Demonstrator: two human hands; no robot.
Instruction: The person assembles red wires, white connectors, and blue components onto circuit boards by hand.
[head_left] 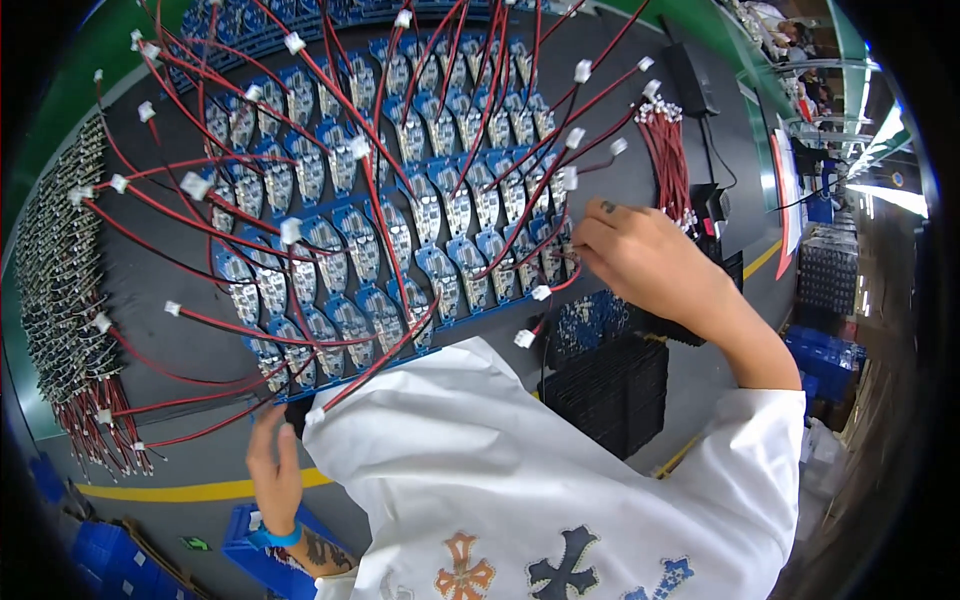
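Note:
Blue circuit board panels lie in rows on a dark work surface, each made of several small leaf-shaped boards with silvery parts. Red and black wire leads with white connectors rise from them and fan out over the rows. At the panels' right edge, my right hand is closed in a pinch over an end board, where a short red and black wire lead emerges. Its fingertips partly hide the wire end. My left hand is at the near left corner, fingers stretched out beside the panel edge.
A dense stack of small boards stands at the left, wires hanging from its near end. A bundle of red leads lies at the right, near a black power adapter. Black trays sit below the table's right edge.

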